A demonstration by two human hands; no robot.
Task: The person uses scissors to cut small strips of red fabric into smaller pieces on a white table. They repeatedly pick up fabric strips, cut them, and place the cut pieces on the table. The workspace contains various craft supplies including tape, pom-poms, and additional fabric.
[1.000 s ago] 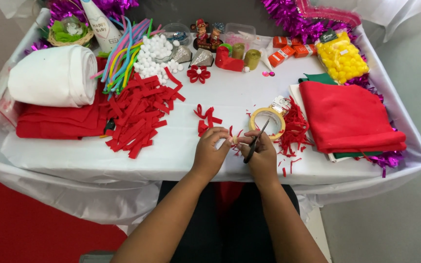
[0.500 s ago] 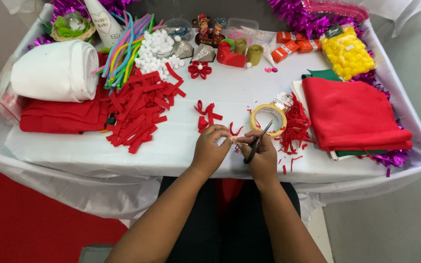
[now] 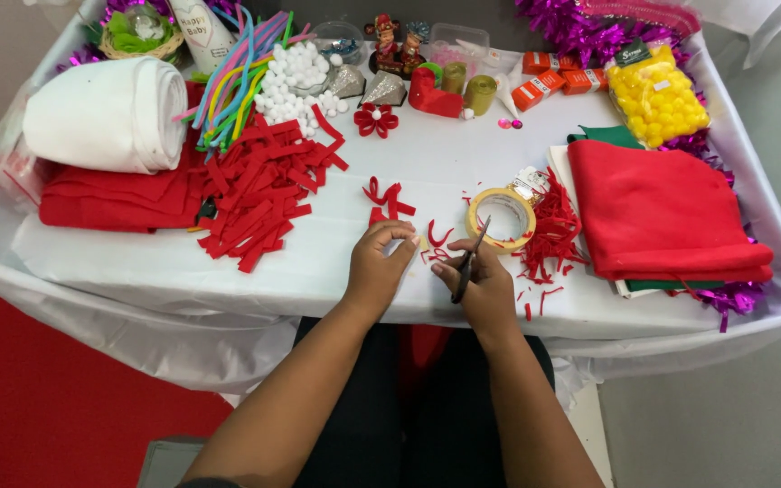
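Left hand (image 3: 381, 262): fingers curled in a narrow grip near the counter's front edge; what they pinch is too small to make out, possibly a pale scrap at the fingertips.
Right hand (image 3: 485, 285): grip closed round the handles of dark scissors (image 3: 467, 267), blades pointing away towards the tape; handles hidden inside the fist.
Counter (image 3: 445, 172): white cloth cover; far corners cut off by the frame.
Tape roll (image 3: 501, 219): tan ring lying flat, just beyond the scissor tips.
Red curls (image 3: 389, 201): small cut felt pieces just beyond the left hand; more snippets (image 3: 553, 235) heaped right of the tape.
Red strips (image 3: 264, 194): loose pile, left of centre.
White felt roll (image 3: 110, 113): resting on folded red felt (image 3: 110, 199), far left.
Red cloth stack (image 3: 662, 212): folded, right side, over green and white layers mostly hidden beneath.
Yellow pompom bag (image 3: 657, 95): clear bag, filled with yellow balls.
Pipe cleaners (image 3: 237, 77): multicoloured bundle; upper ends partly hidden.
White balls (image 3: 296, 81): loose heap beside the bundle.
Clear tubs (image 3: 336, 41): contents unclear, back row.
Basket (image 3: 137, 36): green filling, top cut off.
Purple tinsel (image 3: 589, 32): along back and right edge.
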